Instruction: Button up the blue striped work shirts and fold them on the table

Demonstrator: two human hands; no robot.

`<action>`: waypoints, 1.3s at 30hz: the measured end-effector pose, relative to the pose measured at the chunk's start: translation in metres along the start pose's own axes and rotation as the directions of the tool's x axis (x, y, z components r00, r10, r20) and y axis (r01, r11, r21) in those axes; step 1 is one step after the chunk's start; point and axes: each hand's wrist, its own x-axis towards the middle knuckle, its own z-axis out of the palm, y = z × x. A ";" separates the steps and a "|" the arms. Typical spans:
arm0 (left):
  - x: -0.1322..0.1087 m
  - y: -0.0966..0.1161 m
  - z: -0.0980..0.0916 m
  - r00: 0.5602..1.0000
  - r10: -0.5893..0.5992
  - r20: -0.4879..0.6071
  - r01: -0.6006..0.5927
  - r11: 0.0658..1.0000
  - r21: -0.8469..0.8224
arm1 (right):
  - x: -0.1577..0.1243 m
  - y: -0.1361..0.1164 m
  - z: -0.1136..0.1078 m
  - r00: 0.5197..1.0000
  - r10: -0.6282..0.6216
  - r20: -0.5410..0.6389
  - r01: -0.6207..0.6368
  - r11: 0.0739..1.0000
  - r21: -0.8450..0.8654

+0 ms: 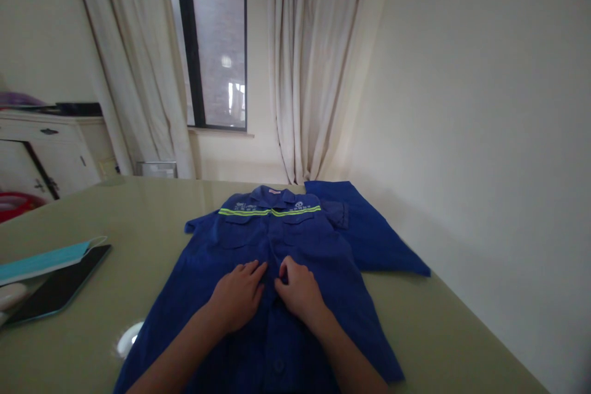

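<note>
A blue short-sleeved work shirt (240,246) lies spread face up on the table, collar at the far end, with a yellow-green reflective stripe across the chest. My left hand (237,297) rests on its front just left of the button placket, fingers stretched out over the cloth. Across the placket, my right hand (300,290) has its thumb and index finger pinched together at the placket's edge. What exactly lies between those fingertips is small and partly hidden. A button (278,365) shows lower down, between my forearms.
Another piece of blue cloth (373,234) lies under the right sleeve, by the wall. On the left of the table (152,215) are a light-blue face mask (46,263) and a dark flat tablet-like object (64,289). A white cabinet (60,141) stands beyond.
</note>
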 end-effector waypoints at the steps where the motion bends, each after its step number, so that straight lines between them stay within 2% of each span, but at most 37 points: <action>1: 0.003 0.008 -0.004 0.999 -0.045 -0.003 0.045 0.999 0.027 | -0.001 0.001 -0.002 1.000 0.011 0.001 -0.011 1.000 0.003; 3: 0.010 0.022 -0.006 0.993 -0.115 -0.035 0.118 0.986 0.118 | -0.002 0.000 -0.004 0.999 0.044 0.004 -0.044 0.999 -0.025; 6: 0.017 0.031 0.004 0.994 -0.059 -0.089 0.075 0.979 0.191 | -0.004 -0.001 -0.004 0.996 0.087 0.018 -0.085 0.991 -0.104; 8: 0.018 0.027 0.013 0.994 -0.011 -0.106 0.025 0.990 0.141 | -0.004 0.000 -0.003 0.996 0.089 0.026 -0.085 0.988 -0.131; 11: 0.021 0.015 0.022 0.989 -0.024 -0.146 0.033 0.998 0.059 | 0.000 0.003 -0.002 0.997 0.075 0.002 -0.074 0.989 -0.125; 17: 0.032 -0.001 0.020 0.994 -0.062 -0.093 0.044 0.981 -0.189 | 0.019 0.009 0.007 0.994 -0.050 -0.100 0.049 0.999 -0.005; 25: 0.035 -0.006 0.019 0.981 -0.065 -0.181 -0.022 0.897 -0.442 | 0.033 0.015 0.020 0.987 -0.082 -0.139 0.122 0.943 0.310; 28: 0.035 -0.004 0.019 0.975 -0.042 -0.220 -0.059 0.900 -0.432 | 0.034 0.017 0.021 0.979 -0.091 -0.180 0.153 0.917 0.367; 33: 0.033 0.001 0.016 0.970 -0.032 -0.239 -0.057 0.933 -0.356 | 0.034 0.016 0.022 0.935 -0.076 -0.348 0.214 0.901 0.378; 35: 0.032 0.003 0.015 0.971 -0.023 -0.239 -0.062 0.938 -0.341 | 0.034 0.015 0.023 0.938 -0.037 -0.344 0.192 0.882 0.429; 39: 0.031 0.003 0.015 0.962 -0.019 -0.271 -0.087 0.923 -0.374 | 0.033 0.016 0.024 0.973 -0.003 -0.229 0.122 0.854 0.505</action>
